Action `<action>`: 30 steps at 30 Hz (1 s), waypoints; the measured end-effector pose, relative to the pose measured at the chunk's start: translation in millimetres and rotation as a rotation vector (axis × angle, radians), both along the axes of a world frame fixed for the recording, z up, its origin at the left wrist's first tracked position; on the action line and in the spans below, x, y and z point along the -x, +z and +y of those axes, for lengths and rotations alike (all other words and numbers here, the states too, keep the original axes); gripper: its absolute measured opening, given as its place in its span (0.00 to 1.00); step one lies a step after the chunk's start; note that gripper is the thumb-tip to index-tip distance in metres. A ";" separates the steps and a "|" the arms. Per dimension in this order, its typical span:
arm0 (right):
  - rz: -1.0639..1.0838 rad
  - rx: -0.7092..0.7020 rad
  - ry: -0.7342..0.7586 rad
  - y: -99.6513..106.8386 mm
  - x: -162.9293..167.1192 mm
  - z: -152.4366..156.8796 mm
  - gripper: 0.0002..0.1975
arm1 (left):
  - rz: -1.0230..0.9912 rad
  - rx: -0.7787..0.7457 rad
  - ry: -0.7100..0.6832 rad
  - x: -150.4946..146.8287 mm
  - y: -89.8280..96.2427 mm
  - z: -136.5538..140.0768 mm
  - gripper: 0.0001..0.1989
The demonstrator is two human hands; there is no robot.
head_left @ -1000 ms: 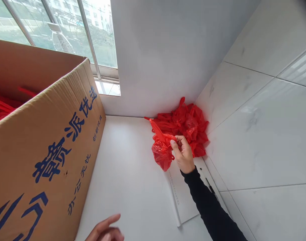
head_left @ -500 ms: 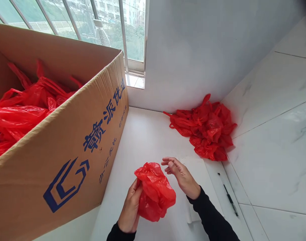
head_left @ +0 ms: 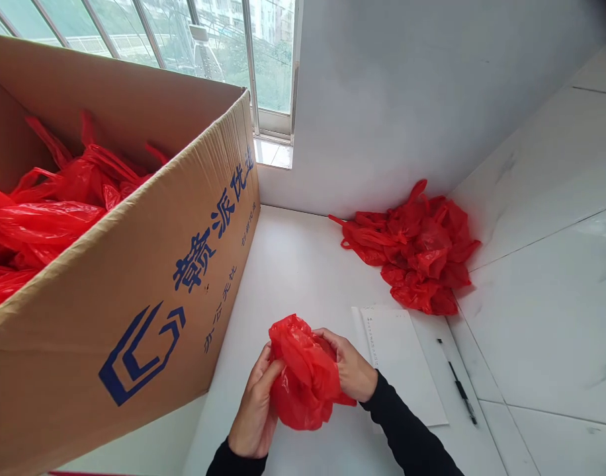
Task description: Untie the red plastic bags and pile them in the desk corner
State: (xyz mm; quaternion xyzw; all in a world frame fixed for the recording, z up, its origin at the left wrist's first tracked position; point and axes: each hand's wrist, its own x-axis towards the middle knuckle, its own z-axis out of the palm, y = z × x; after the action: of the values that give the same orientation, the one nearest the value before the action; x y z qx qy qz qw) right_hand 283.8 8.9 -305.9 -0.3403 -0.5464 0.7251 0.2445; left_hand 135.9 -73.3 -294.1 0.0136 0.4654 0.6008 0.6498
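A crumpled red plastic bag (head_left: pixel 305 380) is held between my two hands above the white tabletop (head_left: pixel 293 264). My left hand (head_left: pixel 256 403) grips its left side, with the thumb pressed on the front. On the right side, my right hand (head_left: pixel 350 367) has its fingers closed at the bag's upper edge, partly hidden behind the red film. Farther back lies a pile of red plastic bags (head_left: pixel 422 251) in the corner against the wall. More red bags (head_left: pixel 65 198) fill the cardboard box at the left.
The large open cardboard box (head_left: pixel 184 264) with blue lettering takes up the left side. A notebook (head_left: pixel 407 363) lies by my right forearm, with a black pen (head_left: pixel 462 393) and its cap to the right. Behind are a barred window (head_left: pixel 273 66) and a marbled tile wall (head_left: pixel 556 297).
My right hand has moved left and down, from apart with fingers spread to gripping the red bag's right side. The bag has been squeezed and turned slightly. The view has shifted a little.
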 end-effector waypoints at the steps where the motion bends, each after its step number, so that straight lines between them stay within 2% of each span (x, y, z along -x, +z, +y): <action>1: 0.012 0.010 -0.001 -0.4 0.6 -0.9 0.18 | 0.009 0.006 -0.004 1.9 -1.5 -0.7 0.32; 6: 0.009 -0.002 -0.066 -6.6 3.9 -3.9 0.15 | -0.017 0.004 0.018 8.0 -14.4 -1.8 0.32; 9: 0.068 0.055 -0.115 -13.3 6.0 -6.2 0.15 | -0.079 -0.032 0.036 7.8 -17.9 -3.8 0.27; 12: 0.133 0.111 -0.197 -16.1 7.6 -8.7 0.14 | -0.127 -0.081 -0.015 7.4 -16.1 -7.8 0.23; 15: 0.152 0.090 -0.145 -10.5 8.9 -10.4 0.17 | -0.065 -0.118 -0.068 9.7 -14.2 -9.7 0.24; 18: 0.140 0.063 -0.028 -2.3 11.2 -12.0 0.18 | -0.006 -0.133 -0.052 14.4 -15.1 -8.2 0.30; 20: 0.144 0.068 -0.008 -0.1 13.8 -13.3 0.17 | -0.013 -0.117 -0.043 17.2 -15.6 -7.3 0.34; 25: 0.207 0.131 -0.161 -6.9 20.8 -15.4 0.16 | -0.008 -0.074 -0.031 19.0 -10.1 -11.3 0.30; 30: 0.282 0.195 -0.206 -12.9 22.2 -16.9 0.15 | 0.116 -0.156 -0.079 19.1 -6.5 -13.3 0.31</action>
State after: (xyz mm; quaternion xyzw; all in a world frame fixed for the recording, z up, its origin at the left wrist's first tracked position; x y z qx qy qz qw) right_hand 261.7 -8.0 -318.7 -0.3117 -0.3960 0.7863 0.3574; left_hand 116.8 -86.6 -300.6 0.1174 0.4530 0.6074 0.6419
